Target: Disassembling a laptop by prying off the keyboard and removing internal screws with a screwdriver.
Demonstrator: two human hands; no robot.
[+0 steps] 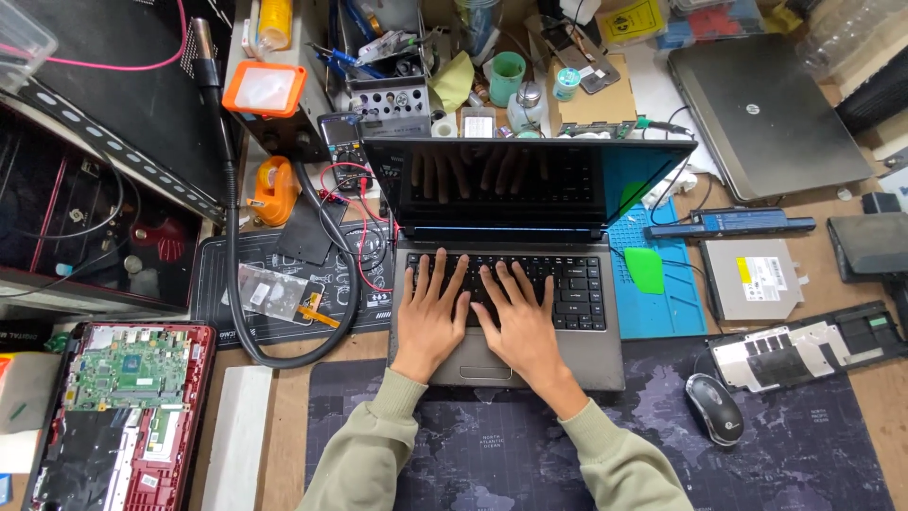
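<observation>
An open grey laptop [511,284] is sitting mid-desk, its base overlapping a dark map-printed mat [605,445]. The left hand [430,312] and right hand [520,317] are lying flat on its black keyboard [567,284], fingers spread, gripping nothing.

mouse [715,408] right, black hose [248,312] left

This is a workshop where computers get fixed. The counter [284,426] is crowded with computer parts: a red laptop [109,416] opened up with its green board showing, a loose disc drive [754,277], a battery bar [733,224], a blue work mat [653,284], a closed grey laptop [766,109] and many tools.
</observation>
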